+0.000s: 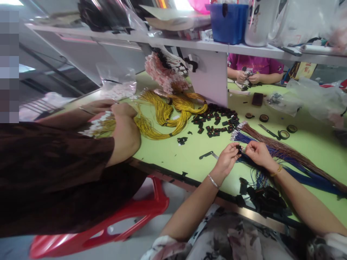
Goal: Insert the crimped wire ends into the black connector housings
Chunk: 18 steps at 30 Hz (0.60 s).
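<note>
My left hand (227, 159) pinches a small black plastic connector housing (239, 149) between thumb and fingers. Close beside it, my right hand (257, 153) is closed, its fingertips pinched on what looks like a thin wire; a small pale tip shows facing the housing. Under and behind the right hand lie bundles of blue wires (284, 159) and brown wires (292, 150), with silvery metal terminals at their far left ends. A pile of black housings (267, 200) lies at the table's front edge, between my forearms. More loose black housings (217, 122) are scattered beyond my hands.
Left of me a co-worker's arm (126, 126) rests by yellow wire bundles (162, 115). Another person (252, 68) works across the table. A knife (207, 155) and black tape rolls (284, 134) lie on the green tabletop (184, 159). A shelf (189, 42) overhangs; a red stool (108, 224) stands left.
</note>
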Each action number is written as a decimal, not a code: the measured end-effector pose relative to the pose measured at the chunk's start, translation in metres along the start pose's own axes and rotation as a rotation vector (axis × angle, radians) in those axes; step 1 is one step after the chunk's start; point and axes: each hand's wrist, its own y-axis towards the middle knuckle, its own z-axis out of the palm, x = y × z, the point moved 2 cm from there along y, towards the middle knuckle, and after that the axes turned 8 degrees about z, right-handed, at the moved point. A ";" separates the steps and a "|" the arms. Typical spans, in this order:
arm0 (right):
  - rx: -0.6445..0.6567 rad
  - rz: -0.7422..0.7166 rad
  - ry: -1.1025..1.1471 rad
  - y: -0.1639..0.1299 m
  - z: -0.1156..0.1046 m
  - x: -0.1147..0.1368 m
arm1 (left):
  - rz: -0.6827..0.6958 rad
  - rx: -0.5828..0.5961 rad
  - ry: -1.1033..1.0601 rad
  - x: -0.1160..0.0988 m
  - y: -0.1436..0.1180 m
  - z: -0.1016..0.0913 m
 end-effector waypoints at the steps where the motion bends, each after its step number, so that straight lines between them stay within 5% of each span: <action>1: -0.002 -0.005 -0.011 0.000 0.000 0.000 | 0.001 0.004 0.005 0.000 0.000 0.000; 12: 0.027 -0.012 0.044 0.000 0.006 -0.004 | 0.105 0.039 0.239 0.002 -0.001 -0.002; 18: 0.015 -0.203 -0.135 -0.005 0.003 0.002 | 0.055 -0.010 0.248 0.005 -0.002 -0.003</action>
